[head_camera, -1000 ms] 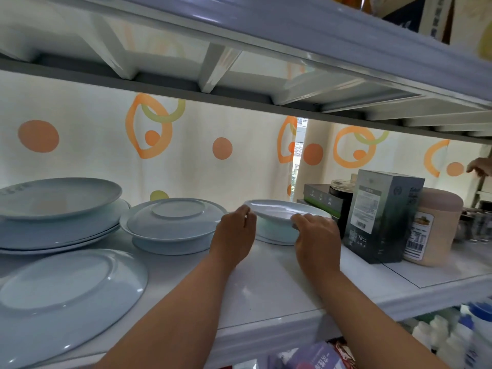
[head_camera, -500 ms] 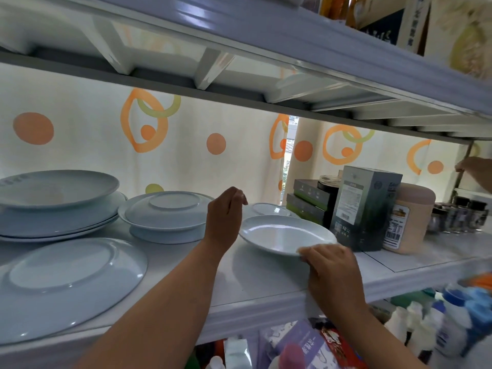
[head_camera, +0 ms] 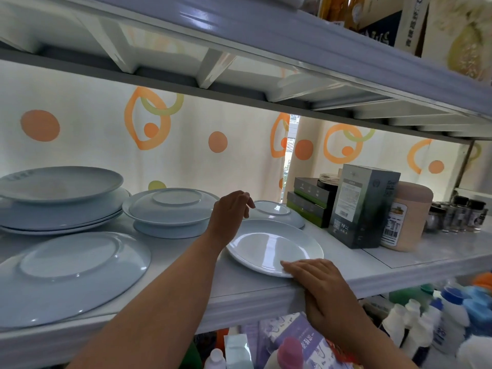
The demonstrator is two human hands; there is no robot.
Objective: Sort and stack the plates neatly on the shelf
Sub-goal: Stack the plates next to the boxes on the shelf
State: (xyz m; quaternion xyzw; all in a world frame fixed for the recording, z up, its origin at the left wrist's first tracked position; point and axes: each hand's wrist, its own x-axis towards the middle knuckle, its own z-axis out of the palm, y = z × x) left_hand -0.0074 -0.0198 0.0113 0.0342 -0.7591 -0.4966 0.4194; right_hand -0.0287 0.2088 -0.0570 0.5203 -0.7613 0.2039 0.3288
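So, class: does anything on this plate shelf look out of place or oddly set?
Yes. Three plates lie face down: the large front-left plate, the top plate of the middle stack, and the small back plate. Sizes are unsorted.

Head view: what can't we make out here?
All in the head view:
- Small plate: near-left rim hidden by the left hand.
- White plate: near rim covered by the right hand.
- Front-left plate: cut off by the left frame edge.
- Spice jars: labels too small and blurred.

One head-worn camera faces the shelf (head_camera: 239,302) from close behind the left hand (head_camera: 230,211) and right hand (head_camera: 319,283), angled to show the upper shelf (head_camera: 159,49) from underneath.
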